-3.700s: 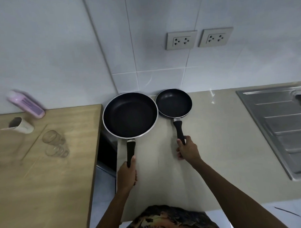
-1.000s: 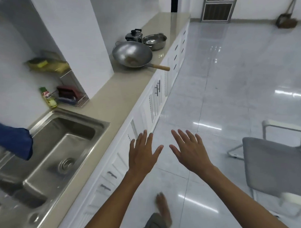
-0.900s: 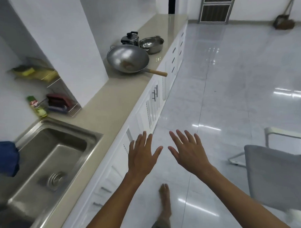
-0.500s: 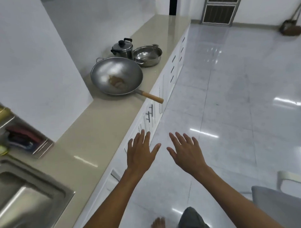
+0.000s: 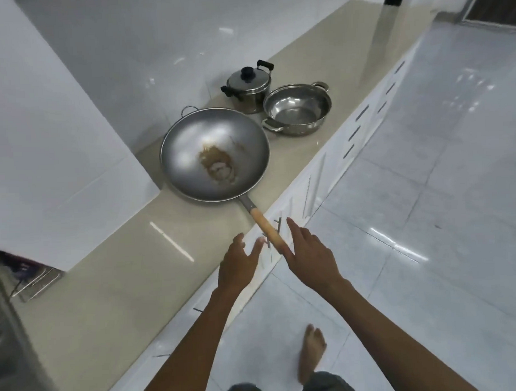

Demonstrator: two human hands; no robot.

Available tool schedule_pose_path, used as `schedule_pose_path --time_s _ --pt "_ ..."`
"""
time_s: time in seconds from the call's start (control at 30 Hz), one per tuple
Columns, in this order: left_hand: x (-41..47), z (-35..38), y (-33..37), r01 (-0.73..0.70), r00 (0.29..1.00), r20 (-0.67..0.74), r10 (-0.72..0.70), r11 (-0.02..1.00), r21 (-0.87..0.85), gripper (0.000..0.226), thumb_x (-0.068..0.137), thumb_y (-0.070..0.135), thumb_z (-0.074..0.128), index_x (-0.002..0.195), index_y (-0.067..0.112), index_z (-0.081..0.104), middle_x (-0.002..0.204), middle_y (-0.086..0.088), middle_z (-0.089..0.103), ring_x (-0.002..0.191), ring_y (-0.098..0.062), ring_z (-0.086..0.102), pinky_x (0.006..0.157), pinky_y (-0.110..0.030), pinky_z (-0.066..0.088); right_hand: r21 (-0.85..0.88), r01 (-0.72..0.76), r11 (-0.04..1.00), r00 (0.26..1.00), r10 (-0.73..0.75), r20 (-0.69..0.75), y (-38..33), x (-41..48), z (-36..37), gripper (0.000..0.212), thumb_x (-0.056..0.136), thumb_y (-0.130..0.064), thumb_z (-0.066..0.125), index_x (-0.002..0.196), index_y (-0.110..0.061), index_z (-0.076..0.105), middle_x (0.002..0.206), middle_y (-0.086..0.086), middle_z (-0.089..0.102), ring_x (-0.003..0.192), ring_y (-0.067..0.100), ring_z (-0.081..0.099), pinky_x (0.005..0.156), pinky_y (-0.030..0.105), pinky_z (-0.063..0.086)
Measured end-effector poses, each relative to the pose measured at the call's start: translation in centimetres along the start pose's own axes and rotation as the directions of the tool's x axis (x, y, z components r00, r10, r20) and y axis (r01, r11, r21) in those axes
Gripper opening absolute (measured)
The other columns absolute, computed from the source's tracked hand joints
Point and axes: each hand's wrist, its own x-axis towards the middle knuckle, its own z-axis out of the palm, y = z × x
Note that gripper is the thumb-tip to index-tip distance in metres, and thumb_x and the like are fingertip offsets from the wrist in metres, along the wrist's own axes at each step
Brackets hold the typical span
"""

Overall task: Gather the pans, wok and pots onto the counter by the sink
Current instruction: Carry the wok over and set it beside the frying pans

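Observation:
A steel wok (image 5: 191,156) with brown residue in its bottom sits on the beige counter (image 5: 131,275); its wooden handle (image 5: 266,228) sticks out over the counter's front edge. Behind it stand a small lidded pot (image 5: 248,86) with black handles and an open steel pot (image 5: 297,109). My left hand (image 5: 239,267) is open just left of the handle's end. My right hand (image 5: 310,253) is open just right of it, fingers spread, its fingertips at the handle's end. Neither hand grips anything.
A white wall block (image 5: 44,150) juts over the counter to the left of the wok. A wire rack (image 5: 28,279) and the sink's edge (image 5: 10,335) lie at far left. White cabinet fronts (image 5: 332,169) run below the counter. My bare foot (image 5: 313,351) is on the glossy tiled floor.
I have come closer to the wok. Both open hands have risen to either side of the wooden handle's end; half a second ago they were well short of it.

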Motion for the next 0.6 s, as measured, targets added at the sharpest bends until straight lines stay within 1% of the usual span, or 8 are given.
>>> schedule_pose_path --time_s 0.07,0.13,0.23,0.33,0.43,0.5,0.57,0.6 --pt "2.5 0.7 1.2 0.156 0.988 0.01 -0.157 0.973 -0.172 0.078 0.09 0.076 0.035 0.145 0.021 0.04 0.144 -0.005 0.056 0.126 -0.03 0.057 0.095 -0.035 0.045 0.135 -0.015 0.991 0.997 0.004 0.076 0.7 2.8 0.2 0.061 0.1 -0.057 0.04 0.15 -0.027 0.023 0.135 0.011 0.059 0.107 0.035 0.066 0.084 0.049 0.057" --pt "4.5 1.0 1.8 0.252 0.966 0.028 -0.258 0.903 -0.347 0.072 0.093 0.072 0.034 0.138 0.017 0.047 0.135 -0.008 0.061 0.117 -0.03 0.061 0.096 -0.038 0.049 0.274 -0.1 0.956 0.984 0.053 0.171 0.8 5.1 0.4 0.061 0.101 -0.059 0.034 0.152 -0.024 0.028 0.138 0.01 0.059 0.117 0.032 0.063 0.096 0.048 0.053" --pt "6.6 1.2 2.5 0.286 0.945 0.032 -0.325 0.777 -0.561 0.061 0.097 0.067 0.033 0.121 0.017 0.058 0.118 -0.007 0.067 0.103 -0.024 0.065 0.088 -0.041 0.051 0.416 -0.22 0.882 0.954 0.105 0.282 1.0 7.4 1.1 0.059 0.102 -0.053 0.037 0.15 -0.018 0.034 0.137 0.011 0.062 0.121 0.03 0.062 0.104 0.047 0.048" --pt "8.8 1.3 3.4 0.327 0.921 0.043 -0.388 0.704 -0.631 0.051 0.101 0.061 0.03 0.101 0.021 0.062 0.108 -0.005 0.071 0.097 -0.021 0.068 0.088 -0.042 0.051 0.469 -0.329 0.82 0.915 0.153 0.374 1.4 9.6 2.2 0.052 0.103 -0.051 0.035 0.147 -0.025 0.037 0.128 0.012 0.066 0.116 0.034 0.064 0.103 0.046 0.048" --pt "10.4 1.8 4.5 0.353 0.912 0.09 -0.401 0.653 -0.67 0.049 0.102 0.059 0.029 0.094 0.026 0.063 0.099 -0.001 0.074 0.094 -0.021 0.07 0.087 -0.041 0.052 0.528 -0.381 0.759 0.887 0.138 0.441 1.2 10.6 3.1 0.051 0.102 -0.054 0.034 0.148 -0.033 0.033 0.135 0.009 0.064 0.108 0.031 0.069 0.099 0.048 0.054" --pt "12.3 2.4 5.1 0.374 0.899 0.109 -0.425 0.612 -0.697 0.054 0.102 0.06 0.03 0.099 0.019 0.065 0.098 -0.004 0.074 0.093 -0.023 0.071 0.084 -0.038 0.055 0.577 -0.438 0.69 0.856 0.124 0.501 1.1 11.6 4.1 0.051 0.101 -0.055 0.036 0.148 -0.037 0.031 0.137 0.007 0.062 0.099 0.031 0.073 0.09 0.048 0.06" --pt "13.8 3.5 5.3 0.407 0.88 0.147 -0.452 0.557 -0.724 0.066 0.101 0.062 0.031 0.102 0.009 0.07 0.094 -0.009 0.077 0.088 -0.025 0.074 0.081 -0.036 0.058 0.623 -0.491 0.609 0.833 0.119 0.54 1.2 12.2 4.7 0.044 0.101 -0.055 0.038 0.143 -0.046 0.033 0.127 0.001 0.066 0.085 0.026 0.076 0.075 0.042 0.065" --pt "14.1 4.1 5.3 0.426 0.869 0.173 -0.463 0.522 -0.739 0.07 0.099 0.064 0.032 0.101 0.006 0.071 0.091 -0.01 0.078 0.084 -0.025 0.076 0.082 -0.038 0.06 0.644 -0.503 0.576 0.832 0.122 0.541 1.3 12.1 4.7 0.037 0.101 -0.055 0.038 0.137 -0.054 0.034 0.117 -0.009 0.068 0.079 0.023 0.077 0.067 0.037 0.065"
